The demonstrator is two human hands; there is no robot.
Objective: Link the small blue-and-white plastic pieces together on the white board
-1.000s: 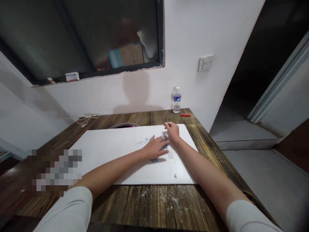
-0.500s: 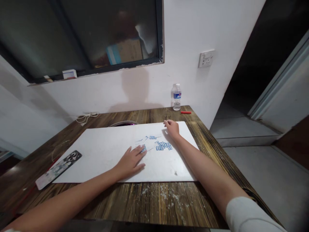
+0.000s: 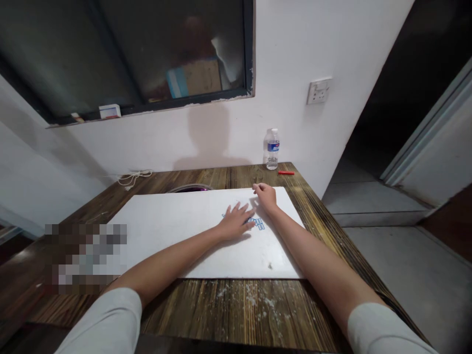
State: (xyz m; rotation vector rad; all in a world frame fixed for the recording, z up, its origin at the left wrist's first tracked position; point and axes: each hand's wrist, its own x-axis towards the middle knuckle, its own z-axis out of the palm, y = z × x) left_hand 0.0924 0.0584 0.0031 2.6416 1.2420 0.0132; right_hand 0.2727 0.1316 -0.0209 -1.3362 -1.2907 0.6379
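Observation:
A white board (image 3: 155, 216) lies on the wooden table. On it are small blue outlined shapes (image 3: 260, 224); I cannot tell whether they are loose pieces or drawn marks. My left hand (image 3: 236, 223), palm down with fingers spread, rests over most of these shapes and hides them. Just beyond, close to the board's far right corner, is my right hand (image 3: 266, 197). Its fingers are curled together, thumb side toward the left, and whatever they may hold is too small or hidden to make out.
A water bottle (image 3: 272, 150) stands by the wall, with a red pen-like stick (image 3: 286, 173) beside it. A white cord (image 3: 134, 178) lies at the back left. A round rim (image 3: 190, 188) shows behind the board. White specks (image 3: 254, 297) dot the table's near part. A pixelated patch covers the left.
My left hand has slid right and away from me across the board, now covering blue shapes that showed before. My right hand stays about where it was, fingers curled.

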